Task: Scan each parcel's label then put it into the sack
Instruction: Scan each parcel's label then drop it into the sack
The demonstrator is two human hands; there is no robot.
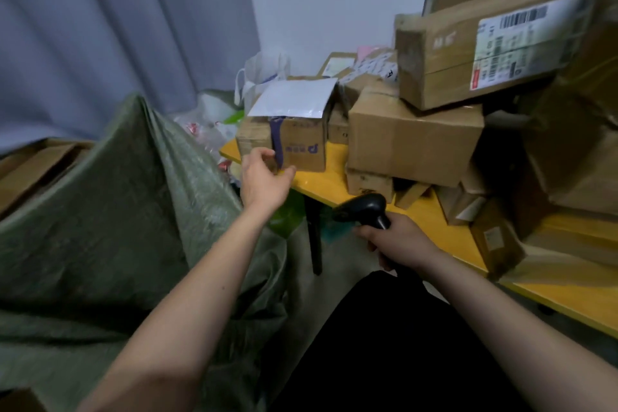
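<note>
The left hand (264,177) reaches to the near corner of a small box (294,140) with purple tape, fingers loosely curved at its face — whether they touch it is unclear. The right hand (394,239) grips a black scanner (366,207) by its handle. The box sits on the yellow table (334,186) beside stacked parcels (414,140) — the green sack (110,197) lies left.

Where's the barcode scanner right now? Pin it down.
In the head view the scanner sits low and right of centre, gripped by the right hand, just off the yellow table's near edge.
</note>
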